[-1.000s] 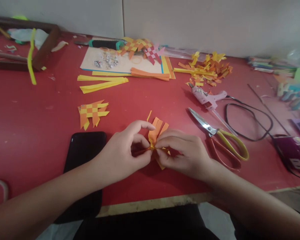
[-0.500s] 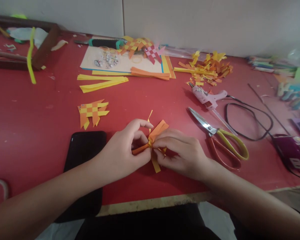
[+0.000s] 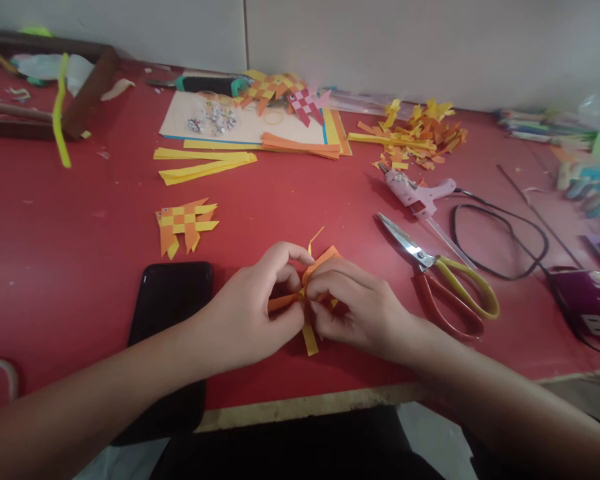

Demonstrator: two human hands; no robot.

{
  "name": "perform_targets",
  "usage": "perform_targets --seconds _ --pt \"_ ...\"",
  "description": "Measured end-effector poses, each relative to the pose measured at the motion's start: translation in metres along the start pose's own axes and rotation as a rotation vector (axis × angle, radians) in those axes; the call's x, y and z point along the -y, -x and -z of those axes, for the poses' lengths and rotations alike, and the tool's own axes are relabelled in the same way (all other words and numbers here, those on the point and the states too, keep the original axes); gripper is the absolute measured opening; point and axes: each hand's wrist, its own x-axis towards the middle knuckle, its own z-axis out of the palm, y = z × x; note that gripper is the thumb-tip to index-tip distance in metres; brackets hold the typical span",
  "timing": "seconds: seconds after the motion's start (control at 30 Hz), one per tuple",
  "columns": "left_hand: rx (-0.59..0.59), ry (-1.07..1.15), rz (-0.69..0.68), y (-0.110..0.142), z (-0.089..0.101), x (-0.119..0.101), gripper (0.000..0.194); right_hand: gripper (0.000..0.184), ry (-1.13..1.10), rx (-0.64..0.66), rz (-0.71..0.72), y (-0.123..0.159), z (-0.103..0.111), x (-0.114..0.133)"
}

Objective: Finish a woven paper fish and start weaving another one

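Observation:
Between my fingertips is a small weave of orange and yellow paper strips (image 3: 310, 339), its centre mostly hidden by the fingers. My left hand (image 3: 265, 300) pinches it from the left, with an orange strip showing under the curled fingers. From the other side my right hand (image 3: 355, 300) pinches the same strips, the fingertips of both hands nearly touching. A thin yellow end sticks up above them and a wider one points down toward the table edge. Left of the hands lies a woven paper fish (image 3: 180, 223) in orange and yellow.
A black phone (image 3: 173, 300) lies under my left forearm. To the right are scissors (image 3: 423, 257), a pink glue gun (image 3: 417, 193) and its looped cord. Behind lie yellow strips (image 3: 205, 167), orange strips (image 3: 300, 145), a heap of paper scraps (image 3: 420, 133) and a wooden tray (image 3: 95, 87).
The paper strips have turned slightly between my fingers: the thin yellow end now leans further right and the lower yellow strip hangs a little lower. Both hands keep their pinch.

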Motion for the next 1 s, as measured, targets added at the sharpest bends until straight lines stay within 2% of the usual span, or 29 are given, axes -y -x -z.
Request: perform_targets --seconds 0.13,0.27,0.4,0.57,0.63,0.7,0.77,0.83,0.9,1.0 --pt "-0.002 0.018 0.007 -0.001 -0.001 0.0 0.036 0.012 0.002 -0.008 -0.02 0.0 -0.001 0.001" --pt "-0.054 0.036 0.042 -0.001 0.0 0.001 0.031 0.013 0.096 -0.126 -0.043 -0.001 0.002 0.004" --pt "-0.099 0.011 -0.001 -0.001 0.004 0.003 0.025 0.029 0.049 -0.215 -0.137 0.002 0.003 0.006" --pt "-0.129 -0.295 -0.135 -0.004 0.007 0.002 0.013 0.048 -0.27 -0.261 -0.169 0.006 0.0 0.003" --pt "-0.149 -0.395 -0.189 -0.005 0.009 0.003 0.01 0.046 -0.333 -0.277 -0.184 0.006 0.0 0.003" --pt "-0.189 -0.498 -0.199 -0.007 0.01 0.005 0.007 0.034 -0.265 -0.301 -0.202 0.004 0.001 0.002" --pt "-0.235 -0.64 -0.171 -0.007 0.012 0.008 0.008 0.018 -0.106 -0.268 -0.179 0.002 0.002 0.001" --pt "-0.269 -0.761 -0.136 -0.007 0.013 0.01 0.012 0.01 0.037 -0.156 -0.108 0.0 0.003 -0.002" --pt "-0.292 -0.839 -0.112 -0.007 0.014 0.011 0.014 0.01 0.106 -0.044 -0.03 -0.002 0.003 -0.006" --pt "-0.305 -0.932 -0.071 -0.008 0.015 0.012 0.016 0.012 0.146 0.031 0.036 -0.003 0.001 -0.01"
